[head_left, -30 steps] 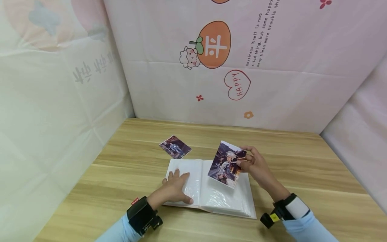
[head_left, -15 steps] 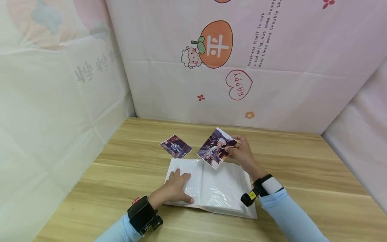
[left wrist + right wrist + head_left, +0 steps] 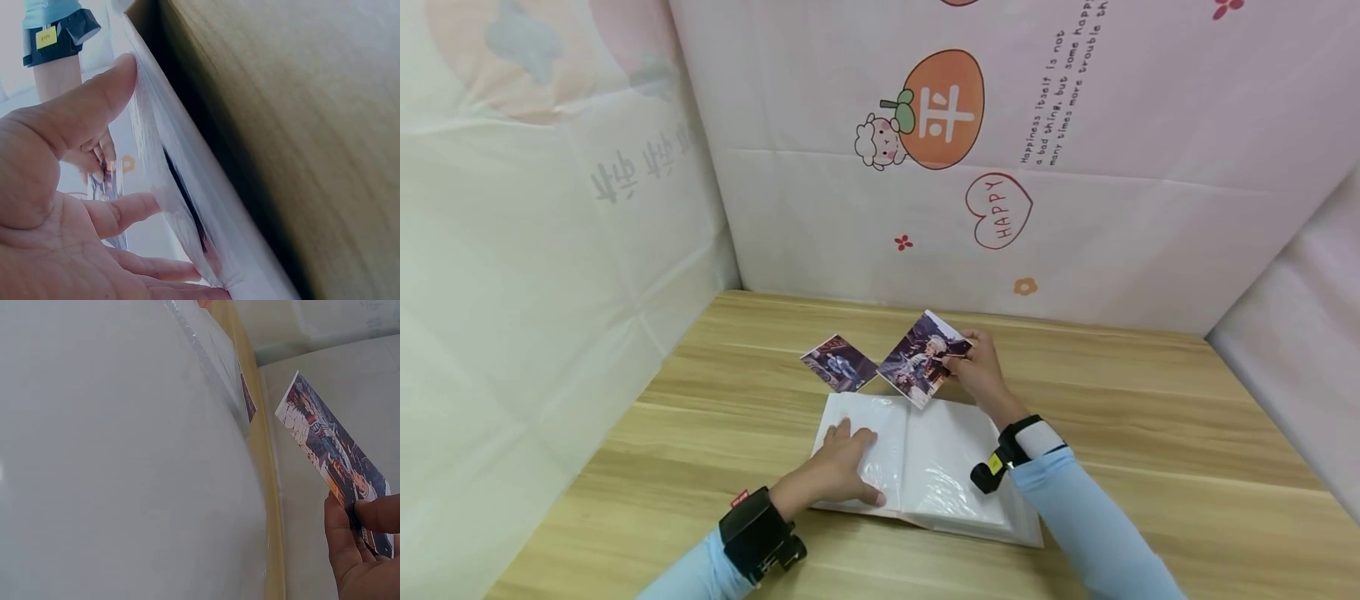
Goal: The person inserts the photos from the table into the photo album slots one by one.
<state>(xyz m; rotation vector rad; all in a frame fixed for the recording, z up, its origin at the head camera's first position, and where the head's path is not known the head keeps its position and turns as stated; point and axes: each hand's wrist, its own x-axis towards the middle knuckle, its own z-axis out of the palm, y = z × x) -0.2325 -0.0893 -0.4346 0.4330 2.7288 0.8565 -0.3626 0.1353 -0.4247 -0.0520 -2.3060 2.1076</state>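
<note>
Now the right hand [image 3: 985,371] pinches a photo [image 3: 919,357] by one side between thumb [image 3: 381,514] and fingers [image 3: 340,534], holding it up by the far edge of an open album [image 3: 951,454]. With fingers spread, the left hand [image 3: 833,471] rests on the left page [image 3: 889,454]. Another picture [image 3: 841,365] lies beyond on the wood-grain bench [image 3: 700,417]. Pale printed cloth [image 3: 812,225] walls the back, with plainer cloth [image 3: 550,292] along the left.

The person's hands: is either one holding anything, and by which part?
The right hand pinches a photo near its right-hand corner in the head view, thumb on the picture side. The left hand rests on the open album, gripping nothing.
</note>
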